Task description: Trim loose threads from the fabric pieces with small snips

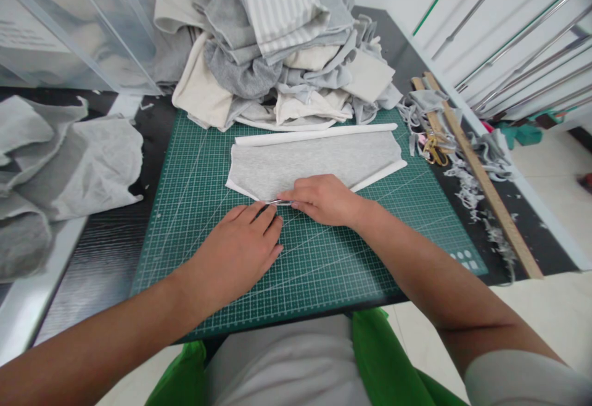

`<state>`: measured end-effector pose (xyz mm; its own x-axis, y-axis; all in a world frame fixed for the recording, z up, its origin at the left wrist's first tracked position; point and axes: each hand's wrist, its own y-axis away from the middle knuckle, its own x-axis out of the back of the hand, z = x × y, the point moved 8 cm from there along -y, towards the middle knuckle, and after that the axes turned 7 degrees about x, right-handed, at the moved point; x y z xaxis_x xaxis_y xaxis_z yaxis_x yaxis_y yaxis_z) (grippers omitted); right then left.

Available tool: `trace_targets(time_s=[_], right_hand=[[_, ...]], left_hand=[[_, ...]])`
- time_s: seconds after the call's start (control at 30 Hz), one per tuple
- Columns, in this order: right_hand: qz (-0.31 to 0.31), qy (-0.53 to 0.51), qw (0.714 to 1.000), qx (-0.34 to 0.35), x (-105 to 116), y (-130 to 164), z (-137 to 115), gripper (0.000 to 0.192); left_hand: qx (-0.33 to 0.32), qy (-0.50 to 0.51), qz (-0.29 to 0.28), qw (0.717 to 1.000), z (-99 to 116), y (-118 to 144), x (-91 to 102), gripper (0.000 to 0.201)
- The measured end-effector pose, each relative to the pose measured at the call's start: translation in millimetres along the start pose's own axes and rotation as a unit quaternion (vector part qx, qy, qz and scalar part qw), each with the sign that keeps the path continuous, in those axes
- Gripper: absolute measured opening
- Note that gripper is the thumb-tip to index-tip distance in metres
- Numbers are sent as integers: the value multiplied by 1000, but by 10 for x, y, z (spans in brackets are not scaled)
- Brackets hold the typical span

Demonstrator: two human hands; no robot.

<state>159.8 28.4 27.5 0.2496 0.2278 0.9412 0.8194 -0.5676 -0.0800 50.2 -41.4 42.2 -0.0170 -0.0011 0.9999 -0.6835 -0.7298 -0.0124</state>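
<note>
A grey piece of fabric (314,157) with white rolled edges lies across the green cutting mat (208,147). At its near edge my right hand (326,199) is closed on a slim metal tool (276,201), whose pointed end reaches left along the hem. Whether it is tweezers or a seam ripper I cannot tell. My left hand (245,233) rests palm down with fingers spread, its fingertips touching the fabric's near edge beside the tool's tip. The right fingers hide most of the tool.
A tall heap of grey and cream cloth (263,54) stands behind the mat. More grey cloth (92,159) lies at left, near a translucent plastic bin (87,23). On the right are a wooden ruler (490,190), gold-handled scissors (435,150) and fabric scraps (469,190).
</note>
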Motion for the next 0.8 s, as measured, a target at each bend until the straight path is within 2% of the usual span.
trace_targets(time_s=[0.5,0.8], right_hand=[[-52,92,994,22,-47,-23,-117,40],[-14,65,998,14,-46,-21,-95,36]], left_hand=[[1,4,1,1000,-11,1,-11,40],[-3,-2,7,1000,0,-10,1,39]])
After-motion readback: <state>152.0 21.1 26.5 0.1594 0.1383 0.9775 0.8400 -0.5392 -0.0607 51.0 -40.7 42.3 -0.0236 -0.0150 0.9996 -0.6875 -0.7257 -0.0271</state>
